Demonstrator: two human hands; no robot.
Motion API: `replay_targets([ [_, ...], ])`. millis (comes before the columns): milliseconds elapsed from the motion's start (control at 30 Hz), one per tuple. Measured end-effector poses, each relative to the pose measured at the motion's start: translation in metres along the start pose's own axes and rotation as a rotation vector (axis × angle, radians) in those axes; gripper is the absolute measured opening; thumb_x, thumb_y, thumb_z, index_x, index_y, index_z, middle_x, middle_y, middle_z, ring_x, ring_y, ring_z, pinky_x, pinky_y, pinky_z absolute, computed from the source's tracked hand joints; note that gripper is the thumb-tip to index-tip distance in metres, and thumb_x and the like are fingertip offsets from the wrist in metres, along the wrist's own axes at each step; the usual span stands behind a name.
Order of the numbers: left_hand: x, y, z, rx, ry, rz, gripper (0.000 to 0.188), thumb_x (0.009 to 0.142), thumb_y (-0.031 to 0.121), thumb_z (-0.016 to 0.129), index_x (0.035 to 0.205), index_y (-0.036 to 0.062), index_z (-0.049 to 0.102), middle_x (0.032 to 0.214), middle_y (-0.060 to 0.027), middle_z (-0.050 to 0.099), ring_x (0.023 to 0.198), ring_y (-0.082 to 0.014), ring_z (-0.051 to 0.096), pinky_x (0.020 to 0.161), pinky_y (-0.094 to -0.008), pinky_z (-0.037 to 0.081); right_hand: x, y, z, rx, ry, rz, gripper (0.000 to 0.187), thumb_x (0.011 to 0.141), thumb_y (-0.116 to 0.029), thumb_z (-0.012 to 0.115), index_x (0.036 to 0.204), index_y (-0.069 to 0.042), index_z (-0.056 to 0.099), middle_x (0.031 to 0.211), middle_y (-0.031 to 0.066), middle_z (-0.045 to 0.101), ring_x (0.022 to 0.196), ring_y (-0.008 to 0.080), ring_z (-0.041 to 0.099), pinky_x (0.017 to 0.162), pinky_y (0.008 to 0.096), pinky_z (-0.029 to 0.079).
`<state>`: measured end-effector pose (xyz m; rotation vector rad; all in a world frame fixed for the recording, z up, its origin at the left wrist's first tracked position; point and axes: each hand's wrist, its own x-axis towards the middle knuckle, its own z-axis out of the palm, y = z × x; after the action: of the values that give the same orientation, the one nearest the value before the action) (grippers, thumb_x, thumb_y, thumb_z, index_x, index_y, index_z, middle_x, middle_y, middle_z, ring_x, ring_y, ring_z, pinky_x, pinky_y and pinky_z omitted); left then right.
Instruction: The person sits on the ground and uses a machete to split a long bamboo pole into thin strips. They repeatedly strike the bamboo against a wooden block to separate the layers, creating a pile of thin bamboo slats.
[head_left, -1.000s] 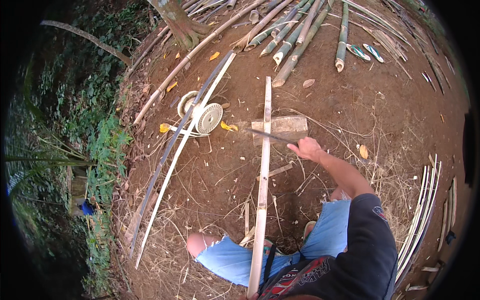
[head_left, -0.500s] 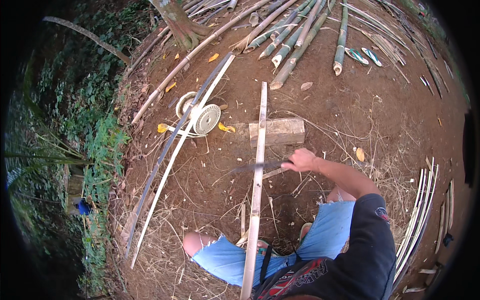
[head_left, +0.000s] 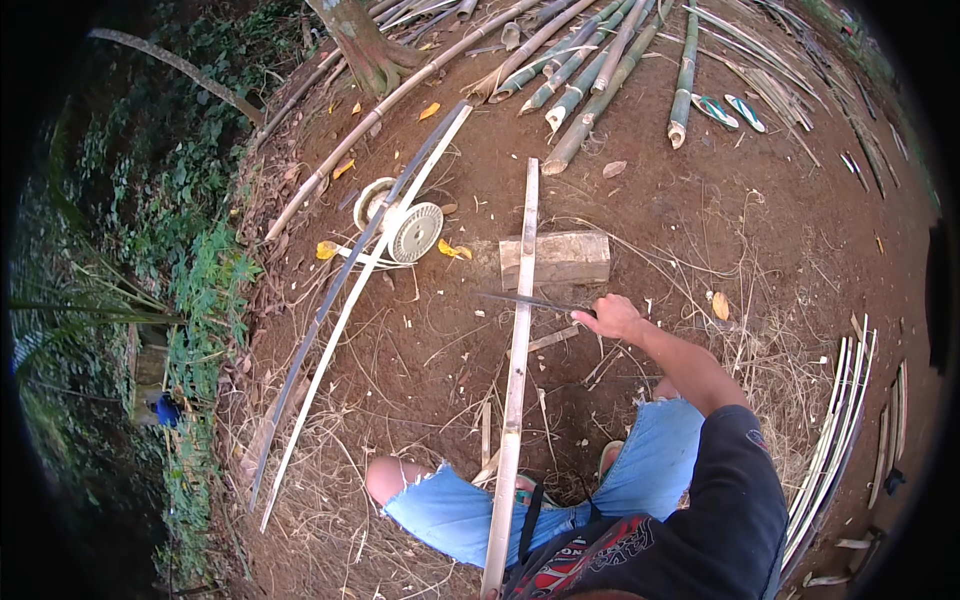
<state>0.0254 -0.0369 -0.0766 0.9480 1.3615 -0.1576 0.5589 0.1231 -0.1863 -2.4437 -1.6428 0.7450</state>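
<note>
My right hand (head_left: 612, 316) is closed round the handle of a machete (head_left: 548, 302), whose thin dark blade points left. The blade lies across a long split bamboo slat (head_left: 517, 372), just on the near side of a wooden block (head_left: 578, 262); I cannot tell whether it presses into the slat. Pale inner bamboo faces up along the slat. It runs from beyond the block, over the block's left part, down to my lap between my knees. My left hand is out of view.
Two long strips, one dark (head_left: 331, 293) and one pale (head_left: 343, 332), lie at the left across a cream plastic spool (head_left: 416, 234). Green bamboo poles (head_left: 583, 88) and flip-flops (head_left: 714, 112) lie at the far side. Split strips (head_left: 833, 440) are stacked at the right.
My right hand has shifted slightly away and to the right. The machete blade has moved up along the slat, closer to the wooden block.
</note>
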Motion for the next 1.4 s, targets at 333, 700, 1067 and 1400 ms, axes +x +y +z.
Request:
replay_targets([
  [333,-0.030,0.022,-0.060,0.871,0.147,0.250,0.039,0.099,0.036,0.064,0.100,-0.0027,0.071,0.081,-0.0097,0.072,0.075,-0.0145,0.068,0.067,-0.0318,0.054,-0.018,-0.013,0.001,0.036,-0.043,0.051,0.085,0.092,-0.074,0.043,0.087,0.005,0.075,0.090,0.0318,0.069,0.093,0.0469,0.068,0.088,0.0523,0.054],
  [700,0.222,0.180,0.048,0.070,0.115,0.302,0.056,0.098,0.051,0.058,0.099,-0.0052,0.060,0.061,-0.0112,0.063,0.054,-0.0227,0.068,0.049,-0.0347,0.054,-0.026,-0.024,0.001,-0.034,-0.024,0.028,0.083,0.094,-0.072,0.040,0.086,0.004,0.075,0.080,0.0293,0.069,0.085,0.0457,0.069,0.083,0.0520,0.056],
  [1067,0.175,0.145,0.044,0.139,0.030,0.322,0.050,0.099,0.048,0.058,0.097,-0.0016,0.058,0.053,-0.0057,0.056,0.043,-0.0168,0.061,0.039,-0.0300,0.047,0.004,0.023,0.001,-0.073,-0.053,-0.082,0.082,0.095,-0.072,0.039,0.077,0.000,0.073,0.075,0.0245,0.069,0.079,0.0423,0.070,0.076,0.0494,0.057],
  [1400,0.171,0.149,0.023,0.165,0.018,0.331,0.057,0.101,0.050,0.052,0.112,-0.0053,0.061,0.064,-0.0118,0.064,0.049,-0.0207,0.067,0.046,-0.0340,0.055,-0.011,-0.006,0.021,-0.169,0.088,-0.521,0.051,0.093,-0.047,0.059,0.085,0.001,0.071,0.077,0.0293,0.064,0.079,0.0484,0.063,0.074,0.0569,0.049],
])
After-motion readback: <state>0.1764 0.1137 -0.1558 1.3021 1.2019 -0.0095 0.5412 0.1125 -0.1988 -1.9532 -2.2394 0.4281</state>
